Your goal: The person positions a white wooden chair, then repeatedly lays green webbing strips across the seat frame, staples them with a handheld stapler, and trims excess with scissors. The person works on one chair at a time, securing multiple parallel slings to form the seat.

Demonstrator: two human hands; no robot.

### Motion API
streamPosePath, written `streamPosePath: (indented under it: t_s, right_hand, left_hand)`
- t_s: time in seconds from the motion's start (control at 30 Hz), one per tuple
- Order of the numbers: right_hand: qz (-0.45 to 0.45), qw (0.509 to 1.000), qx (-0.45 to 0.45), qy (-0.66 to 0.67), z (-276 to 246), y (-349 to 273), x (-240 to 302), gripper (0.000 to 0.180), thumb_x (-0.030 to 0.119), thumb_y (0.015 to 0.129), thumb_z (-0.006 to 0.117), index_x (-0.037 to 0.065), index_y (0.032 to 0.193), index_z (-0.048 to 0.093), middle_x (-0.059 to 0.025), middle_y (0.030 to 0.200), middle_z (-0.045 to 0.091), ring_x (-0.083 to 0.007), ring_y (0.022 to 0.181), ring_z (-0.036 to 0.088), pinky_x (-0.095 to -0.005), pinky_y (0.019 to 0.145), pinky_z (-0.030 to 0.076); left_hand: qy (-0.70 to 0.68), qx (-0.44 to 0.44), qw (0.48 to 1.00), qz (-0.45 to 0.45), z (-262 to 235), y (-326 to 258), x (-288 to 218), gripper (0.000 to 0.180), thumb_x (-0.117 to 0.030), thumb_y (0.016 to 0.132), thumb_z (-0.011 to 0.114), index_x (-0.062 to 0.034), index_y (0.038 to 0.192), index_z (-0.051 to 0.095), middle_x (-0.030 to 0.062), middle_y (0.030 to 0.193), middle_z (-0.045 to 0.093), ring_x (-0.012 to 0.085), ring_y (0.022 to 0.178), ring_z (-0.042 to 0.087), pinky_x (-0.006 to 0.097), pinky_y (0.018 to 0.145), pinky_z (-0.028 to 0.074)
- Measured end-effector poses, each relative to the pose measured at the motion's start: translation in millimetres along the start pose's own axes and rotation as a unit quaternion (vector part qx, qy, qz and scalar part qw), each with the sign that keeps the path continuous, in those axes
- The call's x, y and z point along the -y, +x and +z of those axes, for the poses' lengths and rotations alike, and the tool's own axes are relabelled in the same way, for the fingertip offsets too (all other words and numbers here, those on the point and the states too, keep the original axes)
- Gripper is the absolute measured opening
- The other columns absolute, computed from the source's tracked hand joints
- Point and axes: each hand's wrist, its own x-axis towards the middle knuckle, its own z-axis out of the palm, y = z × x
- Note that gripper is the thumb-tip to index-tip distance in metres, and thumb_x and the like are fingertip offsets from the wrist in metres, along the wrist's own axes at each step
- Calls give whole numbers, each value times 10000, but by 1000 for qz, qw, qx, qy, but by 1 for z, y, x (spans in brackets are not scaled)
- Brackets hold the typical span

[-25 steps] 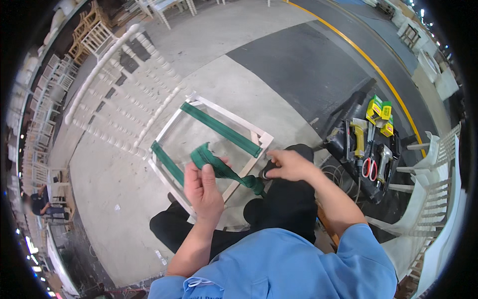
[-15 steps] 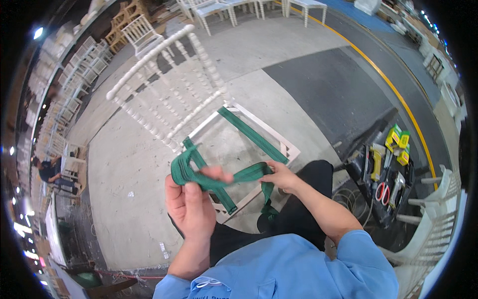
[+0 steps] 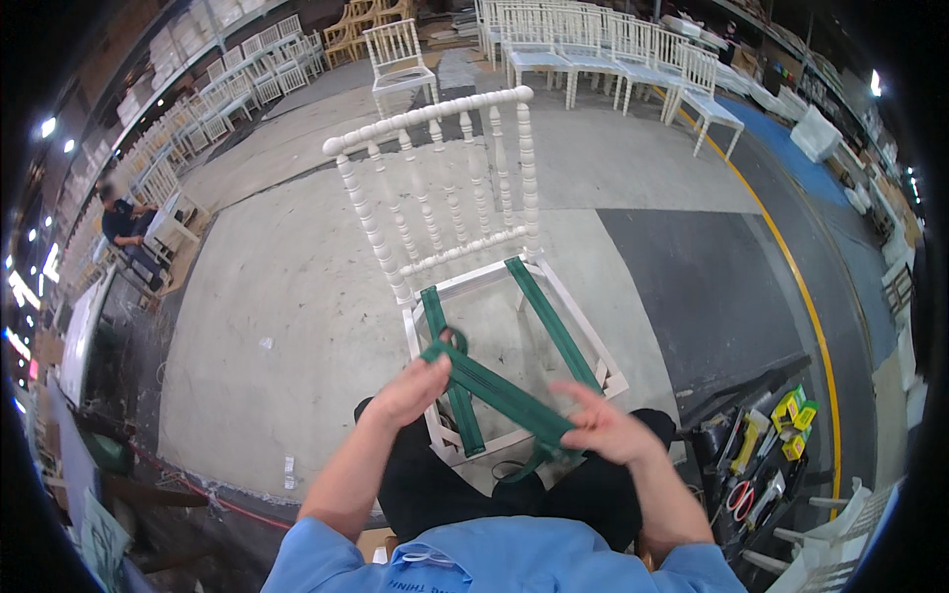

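A white chair frame (image 3: 458, 287) with turned spindles in its back stands before my knees. Two green webbing straps (image 3: 554, 324) run from front to back across its open seat, one near each side. Above the seat, a loose length of green webbing (image 3: 504, 395) stretches slantwise between my hands. My left hand (image 3: 415, 390) is closed on its upper end, where the strap curls over beside the fingers. At the lower end my right hand (image 3: 605, 427), slightly blurred, pinches the strap with some fingers raised. Slack webbing hangs below it by my lap.
A black tool tray (image 3: 727, 499) at my right holds red-handled scissors (image 3: 739, 501), other tools and yellow-green boxes (image 3: 791, 410). White chairs (image 3: 583, 49) stand in rows behind. Another person (image 3: 129, 232) sits far left. White chair parts (image 3: 840, 544) lie at lower right.
The view has lifted and turned, so the chair appears straighter ahead. My hands have spread further apart, and the loose webbing, earlier looped over my left hand, is now drawn out between them.
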Motion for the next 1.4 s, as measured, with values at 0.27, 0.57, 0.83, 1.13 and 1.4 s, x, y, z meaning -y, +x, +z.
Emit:
streamPosePath:
  t_s: [0.27,0.57,0.83,1.13,1.4]
  right_hand:
    - [83,988,-131,-19,20,10,-96,198,-49,993,684,-11,1186,673,-43,1067,761,-91,954,688,-261,881,541]
    - [209,954,-29,-212,-10,-7,-117,117,-2,922,789,26,914,676,37,835,670,-70,789,581,-265,760,488]
    - [197,930,199,-239,-13,3,-88,178,84,885,849,0,976,721,29,837,689,-88,811,603,-291,794,511]
    - [-21,977,-109,-184,-33,59,-58,466,232,1023,737,-26,1398,632,-82,1221,710,-197,1095,657,-378,986,539]
    - [48,985,-157,42,13,87,-33,151,66,1009,719,56,1159,705,17,935,723,-59,773,653,-248,611,509]
  left_hand:
    - [-240,-122,959,92,6,98,12,333,-250,1102,620,-22,1344,615,97,1220,723,273,1152,691,399,1011,537]
    - [160,-138,971,109,10,79,63,613,-283,1105,589,-62,1642,395,150,1434,662,328,1281,647,396,1061,494]
    - [54,-250,960,118,-5,79,22,552,-374,1122,567,-84,1584,482,181,1377,679,284,1218,681,409,986,558]
    - [-35,-18,999,35,81,21,74,410,-353,1164,456,-7,1342,586,155,949,747,263,832,737,425,791,614]
    - [191,16,980,53,107,-13,148,381,-345,1141,542,8,1199,672,69,982,748,146,946,685,325,857,542]
